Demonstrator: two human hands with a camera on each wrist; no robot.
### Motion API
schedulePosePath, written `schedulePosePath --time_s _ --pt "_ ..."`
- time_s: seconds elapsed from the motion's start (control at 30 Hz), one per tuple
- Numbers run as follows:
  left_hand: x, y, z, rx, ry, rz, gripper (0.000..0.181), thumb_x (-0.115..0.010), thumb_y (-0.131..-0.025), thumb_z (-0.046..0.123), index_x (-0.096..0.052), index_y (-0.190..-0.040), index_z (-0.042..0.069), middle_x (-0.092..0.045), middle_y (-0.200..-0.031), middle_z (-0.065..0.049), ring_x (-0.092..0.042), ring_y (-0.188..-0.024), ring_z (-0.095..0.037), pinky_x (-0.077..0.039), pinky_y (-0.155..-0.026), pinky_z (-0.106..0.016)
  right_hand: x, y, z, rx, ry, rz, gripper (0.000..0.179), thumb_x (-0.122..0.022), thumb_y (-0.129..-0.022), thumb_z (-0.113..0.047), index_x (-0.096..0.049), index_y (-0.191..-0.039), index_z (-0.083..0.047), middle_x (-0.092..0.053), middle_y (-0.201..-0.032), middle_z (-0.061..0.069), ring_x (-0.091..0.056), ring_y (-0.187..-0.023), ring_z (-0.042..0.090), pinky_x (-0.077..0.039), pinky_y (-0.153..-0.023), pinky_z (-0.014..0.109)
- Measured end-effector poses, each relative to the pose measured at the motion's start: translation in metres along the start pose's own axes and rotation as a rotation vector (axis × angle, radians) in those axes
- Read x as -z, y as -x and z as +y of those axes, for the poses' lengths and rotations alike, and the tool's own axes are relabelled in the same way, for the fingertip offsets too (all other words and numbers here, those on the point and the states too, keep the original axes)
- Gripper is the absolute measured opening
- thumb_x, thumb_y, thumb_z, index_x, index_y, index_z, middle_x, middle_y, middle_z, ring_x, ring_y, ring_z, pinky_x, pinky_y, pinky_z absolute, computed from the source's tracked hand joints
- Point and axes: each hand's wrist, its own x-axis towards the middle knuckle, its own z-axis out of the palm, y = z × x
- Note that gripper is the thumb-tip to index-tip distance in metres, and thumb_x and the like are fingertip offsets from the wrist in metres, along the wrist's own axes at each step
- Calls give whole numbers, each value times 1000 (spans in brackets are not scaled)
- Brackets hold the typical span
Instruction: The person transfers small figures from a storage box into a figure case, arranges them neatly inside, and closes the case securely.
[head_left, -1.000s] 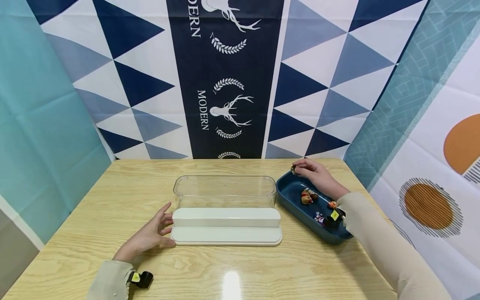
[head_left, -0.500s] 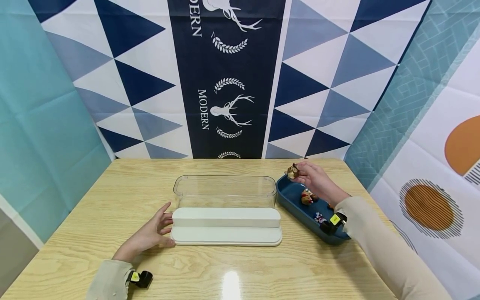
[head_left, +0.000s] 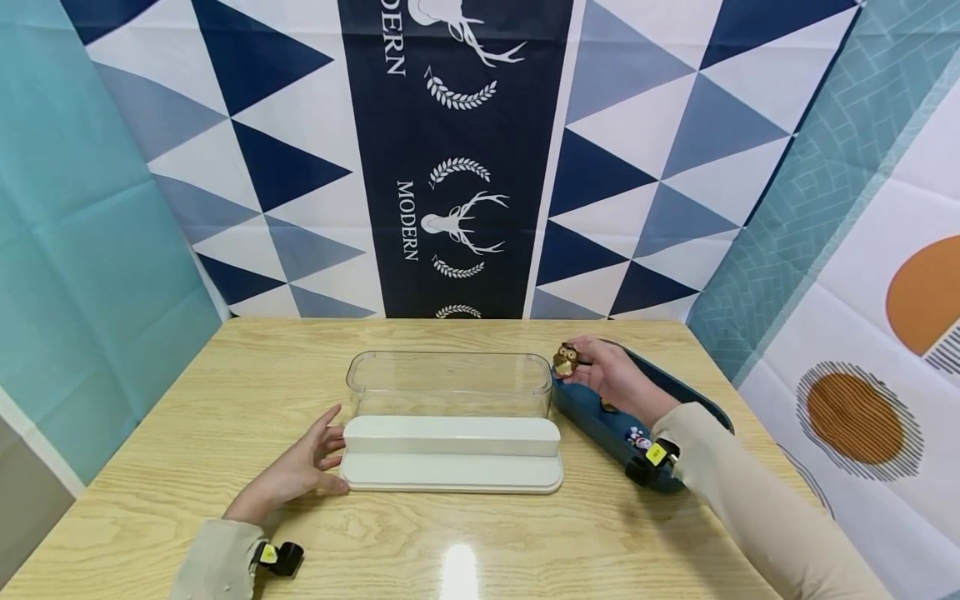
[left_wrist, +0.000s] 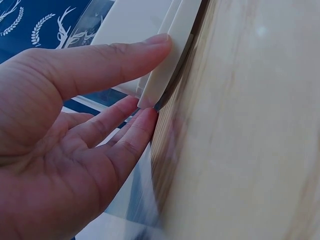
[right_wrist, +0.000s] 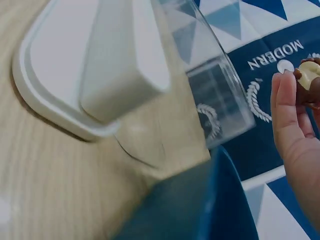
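In the head view my right hand (head_left: 611, 375) pinches a small brown owl figurine (head_left: 566, 360) above the far left end of a dark blue bin (head_left: 592, 423). The right wrist view shows the owl (right_wrist: 311, 82) at its right edge, partly cut off. My left hand (head_left: 303, 467) lies at the left end of a white stepped stand (head_left: 453, 472). In the left wrist view the thumb (left_wrist: 120, 62) rests against the stand's edge (left_wrist: 172, 55), and the extended fingertips touch its corner. A purple-and-white figurine (head_left: 639, 439) lies in the bin, most of which my right arm hides.
Behind the stand is a clear plastic cover (head_left: 450, 371), touching or very near it. The bin stands just right of both. All rest on a wooden table (head_left: 360, 550), with a patterned cloth wall (head_left: 450, 167) at its back edge.
My right hand has lifted the owl from the bin's far end and moved it left and nearer, turning its face into view. My left hand and the stand stay put.
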Motion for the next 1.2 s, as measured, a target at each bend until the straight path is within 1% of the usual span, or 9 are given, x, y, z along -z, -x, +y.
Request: schedulePosePath --time_s 0.07,0.17,0.27,0.37,0.53,0.7,0.8,1.0,1.2 --pt "0 0 -1 3 -1 3 123 -78 -71 -18 9 -157 -1 -19 -150 -41 -24 -138 -58 -38 -111 -56 -5 1 3 -19 7 -27 28 -37 -108 -20 -47 -124 2 -66 -103 5 -69 -92 16 -60 -81 27" --pt "0 -1 -2 5 0 5 123 -78 -71 -18 9 -157 -1 -19 -151 -41 -24 -138 -58 -38 -111 -55 -14 2 7 -55 -22 -58 39 -35 -109 -23 -41 -132 9 -69 -104 7 -69 -98 19 -59 -86 28" --pt "1 -1 -2 -1 6 2 122 -78 -71 -19 9 -156 -2 -18 -151 -41 -23 -138 -58 -38 -111 -55 -23 3 11 -76 -75 -92 39 -34 -109 -20 -37 -136 8 -68 -111 11 -69 -103 23 -57 -92 31" --pt "1 -2 -2 -4 11 -2 122 -77 -72 -19 9 -156 -2 -19 -151 -41 -23 -138 -57 -38 -111 -54 -31 4 13 -78 -107 -112 35 -32 -109 -17 -37 -137 4 -68 -114 14 -69 -104 24 -57 -93 33" --pt "2 -1 -1 0 18 -9 122 -76 -72 -19 10 -156 -1 -18 -152 -41 -23 -139 -57 -38 -111 -53 -44 6 15 -75 -146 -110 30 -32 -109 -13 -44 -132 1 -67 -114 16 -69 -104 27 -58 -91 34" --pt "2 -1 -1 -1 30 -19 122 -76 -73 -20 11 -156 -1 -17 -152 -40 -22 -139 -57 -41 -110 -49 -55 6 18 -86 -196 -101 27 -34 -109 -11 -53 -127 -5 -65 -117 18 -68 -106 30 -57 -93 39" --pt "2 -1 -1 -3 32 -22 122 -75 -73 -19 11 -156 -1 -17 -152 -40 -23 -139 -56 -41 -110 -48 -60 7 20 -97 -201 -110 25 -37 -108 -11 -56 -124 -7 -64 -118 18 -67 -107 30 -56 -95 41" --pt "3 -1 -1 -2 32 -27 122 -76 -73 -18 11 -156 0 -16 -153 -40 -22 -139 -56 -37 -112 -53 -67 8 24 -118 -231 -166 25 -40 -107 -10 -59 -123 -9 -61 -122 18 -65 -111 32 -52 -100 41" --pt "3 -1 -2 -6 20 -20 122 -77 -73 -17 10 -156 -1 -17 -153 -40 -23 -139 -56 -36 -113 -55 -73 5 31 -92 -207 -227 30 -46 -102 2 -64 -119 -14 -61 -119 17 -67 -108 30 -53 -99 40"
